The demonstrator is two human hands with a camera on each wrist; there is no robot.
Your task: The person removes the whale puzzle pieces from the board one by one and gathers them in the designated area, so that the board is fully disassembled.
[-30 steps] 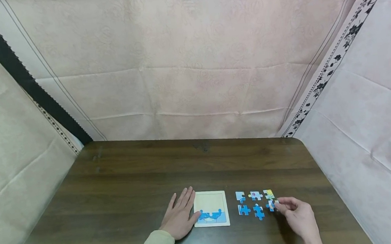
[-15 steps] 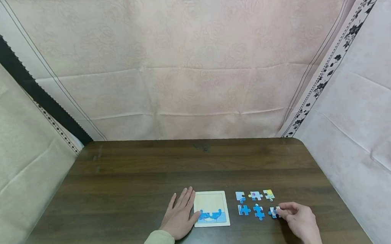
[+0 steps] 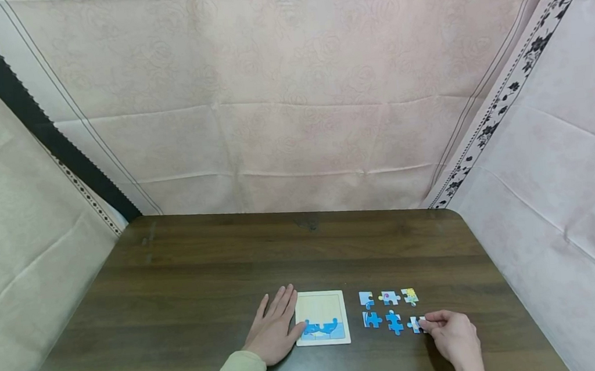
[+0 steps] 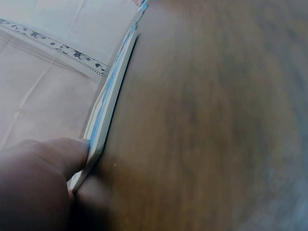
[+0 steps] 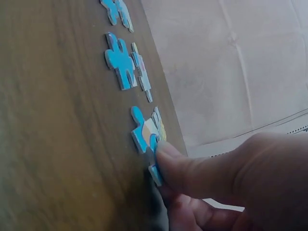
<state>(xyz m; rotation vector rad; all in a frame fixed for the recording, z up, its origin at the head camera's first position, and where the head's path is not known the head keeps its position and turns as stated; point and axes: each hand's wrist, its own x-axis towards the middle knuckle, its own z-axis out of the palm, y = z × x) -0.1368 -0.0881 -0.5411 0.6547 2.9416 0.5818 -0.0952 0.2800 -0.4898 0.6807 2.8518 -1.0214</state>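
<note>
A square puzzle tray (image 3: 319, 303) with a pale rim lies in front of me, blue jigsaw pieces (image 3: 323, 331) filling its near part. My left hand (image 3: 274, 327) rests flat at its left side, fingers extended, the thumb on the tray's edge; the left wrist view shows that thumb (image 4: 67, 156) on the rim. To the right, loose puzzle pieces lie in two rows. My right hand (image 3: 453, 336) pinches the near row's rightmost puzzle piece (image 3: 414, 324) by its right side between thumb and fingers. In the right wrist view, the thumb covers part of this piece (image 5: 143, 132).
Several other loose pieces lie close by, among them a blue one (image 3: 394, 321) and one with yellow (image 3: 409, 296). The brown wooden table (image 3: 204, 263) reaches back to a pale cloth (image 3: 298, 121), with cloth at both sides too.
My right hand has drawn its puzzle piece a little toward me, away from the yellow piece above it. The left hand and the tray have stayed in place.
</note>
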